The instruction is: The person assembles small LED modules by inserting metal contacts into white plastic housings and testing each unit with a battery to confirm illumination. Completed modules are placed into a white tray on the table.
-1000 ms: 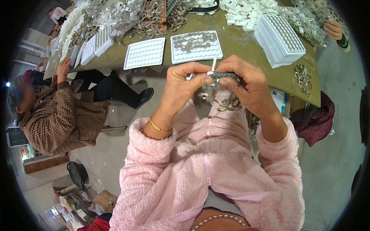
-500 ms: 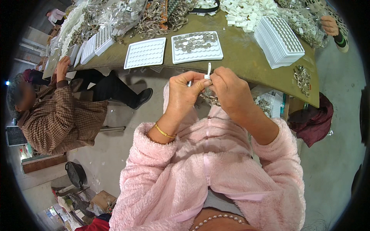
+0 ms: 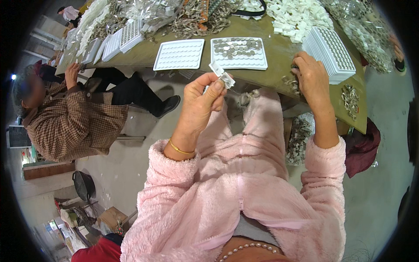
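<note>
My left hand (image 3: 204, 95), with a gold bangle at its wrist, pinches a small white plastic piece (image 3: 227, 80) between thumb and fingers. The piece has a flap-like part sticking up toward the trays. My right hand (image 3: 310, 78) is apart from it, over the table's front edge at the right. Its fingers are curled, and what they hold is mostly hidden. Shiny metal pieces (image 3: 291, 84) show beside and below those fingers; I cannot tell whether they are gripped. A white tray (image 3: 244, 66) with round silver discs lies beyond my left hand, beside a white tray with bare pockets (image 3: 179, 54).
Stacked white trays (image 3: 325, 56) stand at the right, near a small metal heap (image 3: 350, 101). White plastic pieces (image 3: 297, 19) and metal parts (image 3: 200, 22) pile up at the back. A person in a checked coat (image 3: 74, 120) sits at the left. A dark red cloth (image 3: 362, 148) hangs at the right.
My hands were together around the white piece. My right hand has moved away to the right, while the left keeps the piece, now tilted. The view has shifted slightly.
</note>
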Demonstrator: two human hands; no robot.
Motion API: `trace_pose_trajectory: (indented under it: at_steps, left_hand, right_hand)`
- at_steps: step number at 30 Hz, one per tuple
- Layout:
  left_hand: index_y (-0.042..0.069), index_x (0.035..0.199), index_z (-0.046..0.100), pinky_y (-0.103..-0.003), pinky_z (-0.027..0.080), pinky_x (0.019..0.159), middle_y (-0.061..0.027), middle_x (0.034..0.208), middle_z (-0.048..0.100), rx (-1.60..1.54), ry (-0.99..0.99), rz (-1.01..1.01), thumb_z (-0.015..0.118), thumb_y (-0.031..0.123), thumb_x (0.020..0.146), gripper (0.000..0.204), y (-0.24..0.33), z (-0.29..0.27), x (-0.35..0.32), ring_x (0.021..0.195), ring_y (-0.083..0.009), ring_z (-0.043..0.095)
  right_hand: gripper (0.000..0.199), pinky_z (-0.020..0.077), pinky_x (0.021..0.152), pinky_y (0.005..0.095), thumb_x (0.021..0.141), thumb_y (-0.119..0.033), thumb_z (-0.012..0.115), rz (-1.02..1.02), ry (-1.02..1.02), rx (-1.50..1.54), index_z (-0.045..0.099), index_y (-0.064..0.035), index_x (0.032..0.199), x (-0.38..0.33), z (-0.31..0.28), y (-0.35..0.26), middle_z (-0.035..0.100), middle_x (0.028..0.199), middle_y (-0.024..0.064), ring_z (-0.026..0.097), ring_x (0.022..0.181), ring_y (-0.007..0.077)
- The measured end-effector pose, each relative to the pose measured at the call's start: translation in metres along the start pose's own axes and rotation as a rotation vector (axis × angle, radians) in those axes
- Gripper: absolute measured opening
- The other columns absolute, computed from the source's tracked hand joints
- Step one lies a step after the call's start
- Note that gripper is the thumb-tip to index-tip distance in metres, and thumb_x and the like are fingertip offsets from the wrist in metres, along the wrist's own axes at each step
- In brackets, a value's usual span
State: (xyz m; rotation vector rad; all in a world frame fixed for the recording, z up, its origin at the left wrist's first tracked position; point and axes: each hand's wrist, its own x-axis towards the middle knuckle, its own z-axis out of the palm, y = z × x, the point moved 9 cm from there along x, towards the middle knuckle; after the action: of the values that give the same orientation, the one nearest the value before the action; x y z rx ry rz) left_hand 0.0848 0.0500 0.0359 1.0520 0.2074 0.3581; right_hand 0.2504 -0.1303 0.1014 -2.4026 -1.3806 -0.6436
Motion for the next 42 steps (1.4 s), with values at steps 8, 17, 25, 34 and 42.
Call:
trace_pose_trajectory:
  at_steps: [8,17,25,34,42]
  left_hand:
    - [0.001,0.098,0.069,-0.028,0.051,0.070,-0.0051,0.093,0.068,0.589,0.108,0.232,0.067,0.014,0.091,0.015,0.019,0.018,-0.014,0.080,-0.0132,0.065]
    - [0.001,0.115,0.056,-0.028,0.049,0.081,-0.0039,0.097,0.063,0.523,-0.022,0.326,0.063,0.008,0.094,0.023,0.020,0.026,-0.022,0.091,-0.0102,0.059]
    - [0.004,0.099,0.056,-0.022,0.037,0.047,-0.0039,0.079,0.061,-0.041,0.008,-0.067,0.062,0.013,0.097,0.011,-0.022,0.021,-0.021,0.054,-0.0052,0.047]
    - [0.006,0.114,0.058,-0.020,0.029,0.046,-0.0032,0.085,0.062,-0.191,-0.027,-0.039,0.060,0.014,0.099,0.017,-0.018,0.029,-0.026,0.053,-0.0018,0.039]
    - [0.003,0.116,0.059,-0.026,0.050,0.068,-0.0060,0.097,0.067,0.600,0.056,0.451,0.066,0.009,0.094,0.024,0.034,0.043,-0.035,0.079,-0.0115,0.061]
  right_hand:
    - [0.024,0.0487,0.089,0.0414,0.080,-0.003,0.069,0.037,0.241,0.516,0.070,-0.0017,0.104,-0.005,-0.017,-0.051,0.070,0.105,0.0142,0.063,0.099,0.0327]
    - [0.012,0.0407,0.064,0.0322,0.076,-0.001,0.075,0.322,-0.065,1.067,0.064,-0.0005,0.081,-0.017,0.020,-0.092,0.058,0.071,0.0055,0.050,0.069,0.0180]
    - [0.017,0.0424,0.066,0.0327,0.071,0.008,0.073,0.041,0.125,0.933,0.061,-0.0018,0.078,-0.021,-0.008,-0.104,0.058,0.071,0.0059,0.052,0.070,0.0217]
    - [0.015,0.0433,0.075,0.0352,0.071,0.007,0.071,0.046,0.189,0.871,0.065,-0.0031,0.079,-0.022,-0.026,-0.103,0.059,0.071,0.0063,0.055,0.070,0.0231]
    - [0.015,0.0427,0.073,0.0356,0.070,0.006,0.072,0.015,0.210,0.876,0.063,-0.0034,0.078,-0.013,-0.041,-0.111,0.061,0.072,0.0078,0.058,0.067,0.0246]
